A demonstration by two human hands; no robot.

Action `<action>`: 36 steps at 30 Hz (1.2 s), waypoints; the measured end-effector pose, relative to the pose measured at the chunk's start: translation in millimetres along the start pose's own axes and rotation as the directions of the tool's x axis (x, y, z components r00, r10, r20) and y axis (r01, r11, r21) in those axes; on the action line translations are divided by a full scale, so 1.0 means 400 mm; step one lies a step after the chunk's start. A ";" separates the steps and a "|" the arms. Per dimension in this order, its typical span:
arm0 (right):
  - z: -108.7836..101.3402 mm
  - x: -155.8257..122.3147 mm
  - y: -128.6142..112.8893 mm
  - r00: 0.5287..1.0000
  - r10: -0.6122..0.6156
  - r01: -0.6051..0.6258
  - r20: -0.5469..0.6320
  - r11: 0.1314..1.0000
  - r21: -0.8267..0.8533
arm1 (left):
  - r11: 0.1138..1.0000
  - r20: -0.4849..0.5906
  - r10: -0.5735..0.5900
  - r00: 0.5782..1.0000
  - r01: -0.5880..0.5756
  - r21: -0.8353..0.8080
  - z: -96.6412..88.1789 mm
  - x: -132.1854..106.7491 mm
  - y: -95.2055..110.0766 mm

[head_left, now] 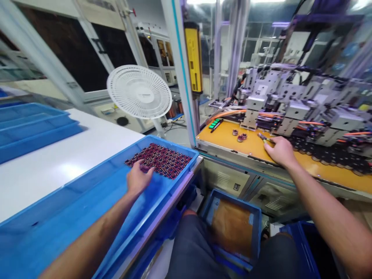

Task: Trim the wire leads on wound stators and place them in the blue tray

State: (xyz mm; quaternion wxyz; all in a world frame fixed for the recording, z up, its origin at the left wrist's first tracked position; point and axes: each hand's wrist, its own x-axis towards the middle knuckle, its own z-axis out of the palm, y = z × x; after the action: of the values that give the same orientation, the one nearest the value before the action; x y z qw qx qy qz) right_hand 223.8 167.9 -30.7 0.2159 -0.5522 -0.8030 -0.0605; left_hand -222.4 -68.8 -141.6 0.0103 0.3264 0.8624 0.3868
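Observation:
At the far end of a long blue tray point(88, 201), my left hand point(138, 179) has thumb and fingers closed around a small dark round part point(144, 168). It is right at the near edge of a packed layer of small round parts point(165, 159), dark with red and copper tints. Over the yellow machine table, my right hand point(280, 150) grips a small hand tool point(264, 138) with a metallic tip pointing left; its exact kind is unclear. Left of that tip, three round wound parts point(240, 138) sit on the yellow surface point(223, 141).
A row of metal machine fixtures point(255, 102) with orange tubes stands behind my right hand. Dark round pieces point(328, 153) line the table at right. Beyond the tray is a white fan point(139, 92). Below lies a blue bin point(257, 232); stacked blue trays point(35, 130) are at left.

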 end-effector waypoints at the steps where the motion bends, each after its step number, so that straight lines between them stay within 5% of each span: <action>1: -0.001 -0.001 -0.001 1.000 -0.005 0.005 0.011 1.000 0.000 | 0.997 0.004 0.074 0.997 -0.074 -0.036 -0.003 -0.007 0.066; 5: -0.011 -0.010 -0.002 0.998 -0.032 0.031 0.052 0.999 0.016 | 0.893 0.128 0.422 0.897 -0.387 -0.231 0.045 -0.064 0.373; 8: -0.024 -0.024 -0.002 0.995 -0.058 0.055 0.077 0.998 0.038 | 0.819 0.233 0.544 0.806 -0.451 -0.353 0.135 -0.119 0.569; 10: -0.030 -0.033 -0.002 0.994 -0.072 0.068 0.083 0.997 0.048 | 0.812 0.254 0.545 0.799 -0.429 -0.396 0.196 -0.147 0.658; 13: -0.031 -0.036 0.001 0.993 -0.079 0.075 0.088 0.996 0.048 | 0.826 0.243 0.480 0.843 -0.342 -0.447 0.261 -0.167 0.731; 18: -0.025 -0.031 0.005 0.992 -0.061 0.059 0.108 0.998 0.020 | 0.780 0.226 0.374 0.899 -0.173 -0.602 0.263 -0.183 0.736; 29: -0.015 -0.044 -0.010 0.998 0.023 -0.039 0.055 0.951 0.306 | 0.579 0.161 0.392 0.906 -0.107 -0.809 0.108 -0.264 0.573; 36: -0.140 -0.089 -0.045 0.984 -0.111 0.142 -0.140 0.959 0.244 | 0.323 0.107 0.393 0.913 -0.028 -0.946 -0.031 -0.453 0.521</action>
State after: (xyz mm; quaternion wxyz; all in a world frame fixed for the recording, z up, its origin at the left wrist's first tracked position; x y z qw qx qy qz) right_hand 233.5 111.3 7.4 0.3298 -0.4627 -0.8228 -0.0058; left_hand 32.6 -78.8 -35.2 0.2810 0.4306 0.4235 0.7458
